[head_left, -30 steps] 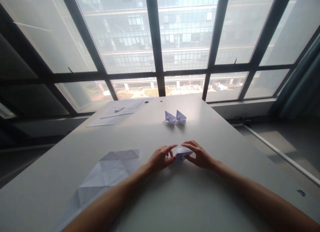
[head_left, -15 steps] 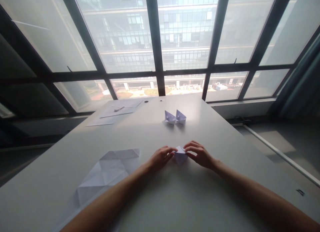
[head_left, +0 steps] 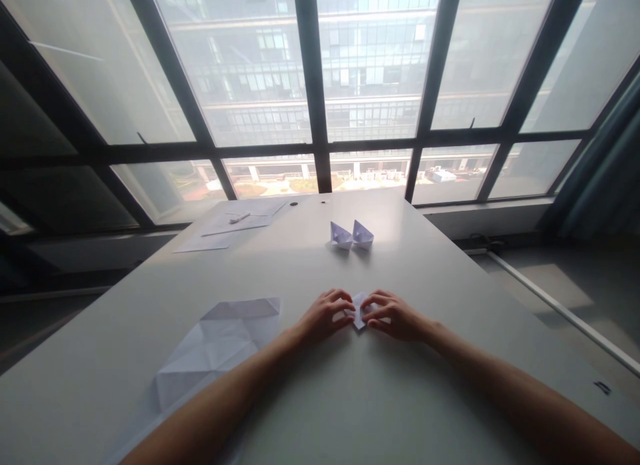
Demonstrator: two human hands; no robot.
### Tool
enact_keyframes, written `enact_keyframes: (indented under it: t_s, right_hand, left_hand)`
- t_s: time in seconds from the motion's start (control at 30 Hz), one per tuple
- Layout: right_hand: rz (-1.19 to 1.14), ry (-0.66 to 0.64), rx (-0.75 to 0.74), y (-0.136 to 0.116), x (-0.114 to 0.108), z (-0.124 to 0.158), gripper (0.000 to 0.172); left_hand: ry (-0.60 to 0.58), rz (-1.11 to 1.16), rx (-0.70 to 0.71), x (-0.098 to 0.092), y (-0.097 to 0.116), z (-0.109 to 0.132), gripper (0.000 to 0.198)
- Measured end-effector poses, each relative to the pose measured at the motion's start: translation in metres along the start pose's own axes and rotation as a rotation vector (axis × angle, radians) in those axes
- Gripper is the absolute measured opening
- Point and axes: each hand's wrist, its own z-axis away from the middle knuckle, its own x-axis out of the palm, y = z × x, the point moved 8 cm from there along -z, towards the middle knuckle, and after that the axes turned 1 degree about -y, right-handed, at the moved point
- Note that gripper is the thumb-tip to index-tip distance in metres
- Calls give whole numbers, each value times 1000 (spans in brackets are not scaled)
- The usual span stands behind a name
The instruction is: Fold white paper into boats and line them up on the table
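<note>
A small folded piece of white paper point(head_left: 359, 313) lies on the table between my two hands. From its left side, my left hand point(head_left: 330, 313) grips the edge with curled fingers. On the opposite side, my right hand point(head_left: 393, 313) has its fingers closed over the other edge. The fingertips cover both sides of the paper, and a pointed end shows toward me. Farther back stand two folded paper boats point(head_left: 341, 237), side by side, with raised pointed sails. A larger creased paper sheet point(head_left: 220, 341) lies to the left, partly behind my left forearm.
The white table point(head_left: 400, 398) reaches to the tall windows. At its far left lie flat paper sheets point(head_left: 210, 239) with a small white object point(head_left: 240, 218) on top. A small dark mark point(head_left: 602, 387) is near the right edge. A curtain point(head_left: 595, 165) hangs at the right.
The folded paper now looks narrower, its sides folded inward under my fingers. Both hands have shifted slightly toward me and closer over it. The boats and sheets stay in place.
</note>
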Motion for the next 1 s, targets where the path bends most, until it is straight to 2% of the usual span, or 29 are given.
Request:
enact_keyframes:
  t_s: [0.1,0.2,0.53,0.83,1.0]
  right_hand:
    - [30,2,18,-1,-1,-1,17]
    - [41,12,37,-1,-1,-1,17]
    - [6,-42,-16,-7,1,0,16]
    - [-9,-39,7,-8,-1,-2,17]
    - [-39,-9,19,-5,-1,0,16]
  left_hand:
    - [-116,46,123,6,13,1,20]
    - [-172,65,161,9,18,3,19]
    - [-162,101,168,5,18,3,20]
    - [-163,80,145,2,18,3,30]
    - [-154,103,137,2,16,3,26]
